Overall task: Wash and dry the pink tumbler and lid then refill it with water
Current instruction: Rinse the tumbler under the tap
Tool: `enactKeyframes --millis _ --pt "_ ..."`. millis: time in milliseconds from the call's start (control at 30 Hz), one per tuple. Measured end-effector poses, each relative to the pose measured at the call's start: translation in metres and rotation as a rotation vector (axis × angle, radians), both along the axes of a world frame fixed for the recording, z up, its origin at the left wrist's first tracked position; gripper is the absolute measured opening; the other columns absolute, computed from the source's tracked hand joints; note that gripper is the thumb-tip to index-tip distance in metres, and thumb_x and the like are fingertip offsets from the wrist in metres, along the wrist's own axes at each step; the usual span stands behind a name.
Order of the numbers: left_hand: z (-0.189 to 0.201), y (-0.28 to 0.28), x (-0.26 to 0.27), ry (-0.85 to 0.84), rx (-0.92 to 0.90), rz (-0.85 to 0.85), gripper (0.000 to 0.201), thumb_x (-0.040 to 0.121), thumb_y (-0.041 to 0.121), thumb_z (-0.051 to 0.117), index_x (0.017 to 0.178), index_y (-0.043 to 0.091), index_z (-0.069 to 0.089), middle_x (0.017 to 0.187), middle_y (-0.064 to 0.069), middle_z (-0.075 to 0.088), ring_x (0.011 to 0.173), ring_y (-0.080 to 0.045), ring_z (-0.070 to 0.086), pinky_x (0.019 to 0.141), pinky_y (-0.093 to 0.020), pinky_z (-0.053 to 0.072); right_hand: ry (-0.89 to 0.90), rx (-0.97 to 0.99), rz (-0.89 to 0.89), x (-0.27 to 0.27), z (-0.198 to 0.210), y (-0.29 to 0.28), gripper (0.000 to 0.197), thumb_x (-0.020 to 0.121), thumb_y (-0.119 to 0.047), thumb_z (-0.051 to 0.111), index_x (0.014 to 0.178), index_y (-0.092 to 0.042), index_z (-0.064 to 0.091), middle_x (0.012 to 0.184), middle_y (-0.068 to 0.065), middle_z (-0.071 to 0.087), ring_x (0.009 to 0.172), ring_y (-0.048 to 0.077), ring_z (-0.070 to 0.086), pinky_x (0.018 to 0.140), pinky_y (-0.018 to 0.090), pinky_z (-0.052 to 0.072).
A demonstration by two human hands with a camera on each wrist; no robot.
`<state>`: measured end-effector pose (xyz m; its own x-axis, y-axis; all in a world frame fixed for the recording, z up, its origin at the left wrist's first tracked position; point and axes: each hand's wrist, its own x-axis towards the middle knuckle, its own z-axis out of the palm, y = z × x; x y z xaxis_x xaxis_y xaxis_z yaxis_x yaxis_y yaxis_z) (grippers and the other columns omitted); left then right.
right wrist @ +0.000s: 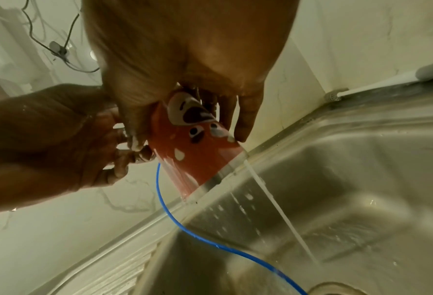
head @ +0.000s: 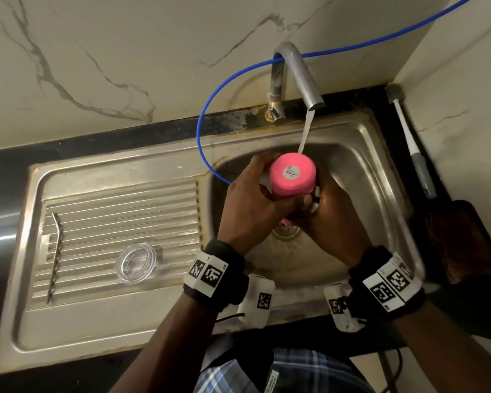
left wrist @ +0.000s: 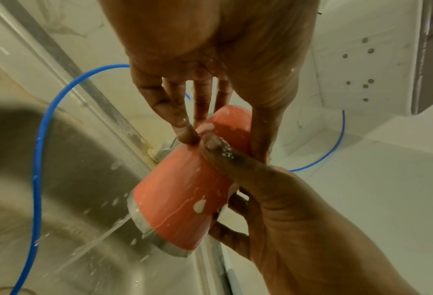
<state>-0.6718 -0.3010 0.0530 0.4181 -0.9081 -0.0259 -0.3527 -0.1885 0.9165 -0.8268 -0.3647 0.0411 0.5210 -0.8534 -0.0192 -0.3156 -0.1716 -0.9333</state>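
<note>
Both hands [head: 284, 214] grip the smooth, tapered pink tumbler [head: 292, 177].

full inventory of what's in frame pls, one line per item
pink tumbler: 1, pink with cartoon print, upside down over the basin, under the stream
tap: 1, grey metal, running
sink: 1, steel, basin on the right
drainboard: 1, steel, ribbed, left of basin
clear lid: 1, transparent, on drainboard
metal straw: 1, silver, bent, drainboard's left edge
blue hose: 1, looped behind the tap
brush: 1, white and grey, right counter
left hand: grips tumbler
right hand: grips tumbler, wet
</note>
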Motion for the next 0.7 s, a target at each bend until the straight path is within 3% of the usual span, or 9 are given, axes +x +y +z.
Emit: enactKeyframes --millis 133,200,267,333,400,467,567,633,700 --pt "0.014 0.007 0.007 0.063 -0.054 -0.024 0.079 0.076 0.038 0.097 0.144 0.025 0.058 0.127 0.018 0.067 0.115 0.003 0.064 0.092 -0.014 0.051 -0.012 -0.061 -0.043 0.003 0.015 0.005 0.077 0.074 -0.031 0.092 0.139 -0.022 0.053 0.120 -0.019 0.067 0.111 -0.005 0.064 0.090 0.021 0.057" --pt "0.019 0.013 0.014 0.189 -0.093 -0.018 0.067 0.087 0.039 0.088 0.145 0.025 0.058 0.129 0.009 0.072 0.117 -0.009 0.069 0.099 -0.032 0.057 -0.042 -0.114 -0.100 0.003 0.022 0.006 0.076 0.073 -0.040 0.091 0.137 -0.027 0.052 0.121 -0.017 0.067 0.111 -0.002 0.065 0.087 0.024 0.058" --pt "0.020 0.020 0.023 0.282 -0.159 0.027 0.050 0.097 0.040 0.076 0.140 0.020 0.062 0.123 0.004 0.075 0.111 -0.018 0.073 0.094 -0.043 0.060 -0.097 -0.157 -0.164 0.000 0.024 0.010 0.077 0.072 -0.037 0.092 0.136 -0.032 0.049 0.124 -0.020 0.064 0.114 0.000 0.064 0.088 0.026 0.058" --pt "0.019 0.025 0.030 0.320 -0.165 0.114 0.040 0.102 0.042 0.065 0.133 0.016 0.067 0.115 0.002 0.076 0.096 -0.015 0.073 0.081 -0.032 0.059 -0.110 -0.085 -0.171 -0.001 0.014 0.015 0.081 0.070 -0.033 0.093 0.136 -0.031 0.048 0.122 -0.019 0.064 0.112 -0.003 0.064 0.087 0.025 0.059" --pt "0.012 0.031 0.035 0.321 -0.125 0.155 0.039 0.104 0.044 0.058 0.127 0.014 0.069 0.114 -0.002 0.076 0.085 -0.010 0.070 0.073 -0.023 0.053 0.051 -0.003 -0.113 0.000 -0.003 0.021 0.081 0.066 -0.036 0.095 0.134 -0.029 0.052 0.114 -0.016 0.068 0.102 -0.004 0.066 0.085 0.028 0.060" --pt "0.002 0.038 0.038 0.349 -0.089 0.154 0.039 0.105 0.046 0.056 0.122 0.015 0.071 0.113 -0.005 0.075 0.080 -0.010 0.068 0.071 -0.024 0.050 0.123 0.039 -0.131 -0.001 -0.017 0.026 0.082 0.063 -0.034 0.097 0.133 -0.027 0.054 0.108 -0.018 0.069 0.097 -0.006 0.066 0.083 0.023 0.059" --pt "-0.009 0.046 0.044 0.366 -0.051 0.178 0.035 0.106 0.044 0.057 0.115 0.015 0.074 0.107 -0.003 0.077 0.077 -0.010 0.068 0.069 -0.023 0.048 0.003 0.022 -0.200 0.002 -0.020 0.031 0.081 0.063 -0.021 0.097 0.129 -0.033 0.051 0.111 -0.022 0.066 0.102 -0.009 0.065 0.079 0.010 0.054" --pt "-0.016 0.052 0.044 0.377 -0.010 0.189 0.032 0.108 0.040 0.058 0.111 0.012 0.075 0.095 0.003 0.076 0.074 -0.007 0.067 0.070 -0.022 0.049 -0.038 0.002 -0.222 0.005 -0.018 0.034 0.083 0.065 -0.014 0.096 0.130 -0.034 0.048 0.117 -0.021 0.062 0.104 -0.011 0.063 0.083 0.011 0.054" --pt "-0.019 0.056 0.043 0.381 0.016 0.188 0.032 0.105 0.041 0.060 0.108 0.012 0.075 0.088 0.004 0.075 0.073 -0.007 0.068 0.071 -0.023 0.050 0.048 -0.005 -0.172 0.013 -0.020 0.033 0.082 0.063 -0.023 0.098 0.130 -0.031 0.051 0.114 -0.020 0.065 0.102 -0.006 0.065 0.087 0.020 0.057"
